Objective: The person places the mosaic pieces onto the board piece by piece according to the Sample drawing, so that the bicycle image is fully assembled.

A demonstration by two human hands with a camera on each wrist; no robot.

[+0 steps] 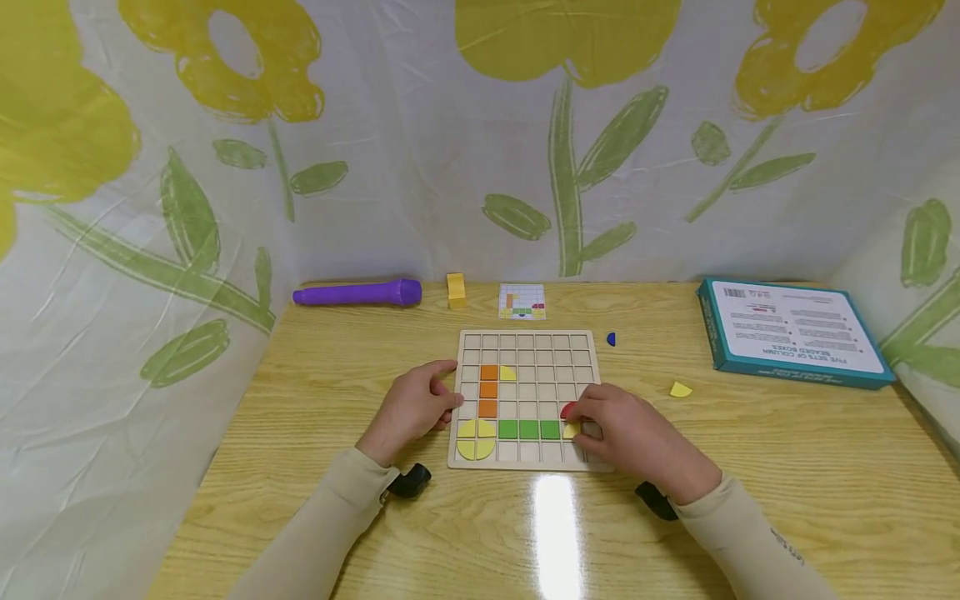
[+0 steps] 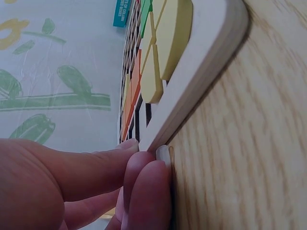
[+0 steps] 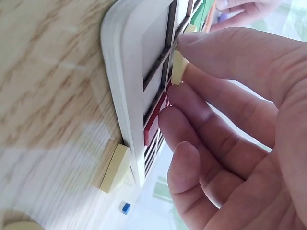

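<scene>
On the table lies a wooden grid board [image 1: 525, 466]. My left hand [image 1: 411, 408] pinches its left rim between thumb and fingers. Over the lower right cells, my right hand [image 1: 633, 429] pinches a yellow quarter-circle tile [image 3: 179, 67] between thumb and index finger. Just beyond it sits a red tile [image 1: 567, 409], partly hidden by the fingers. Three green square tiles [image 1: 528, 430] form a row, and three orange square tiles [image 1: 488, 390] form a column. Several yellow quarter tiles [image 1: 476, 440] make a circle in the lower left; another yellow quarter tile [image 1: 507, 374] adjoins the top orange one.
Behind the board lie a printed pattern card [image 1: 522, 302], a small yellow block [image 1: 456, 290] and a purple microphone [image 1: 358, 293]. To the right are a blue piece [image 1: 611, 339], a loose yellow tile [image 1: 680, 389] and a teal box [image 1: 798, 333]. A flowered curtain [image 1: 420, 167] backs the table.
</scene>
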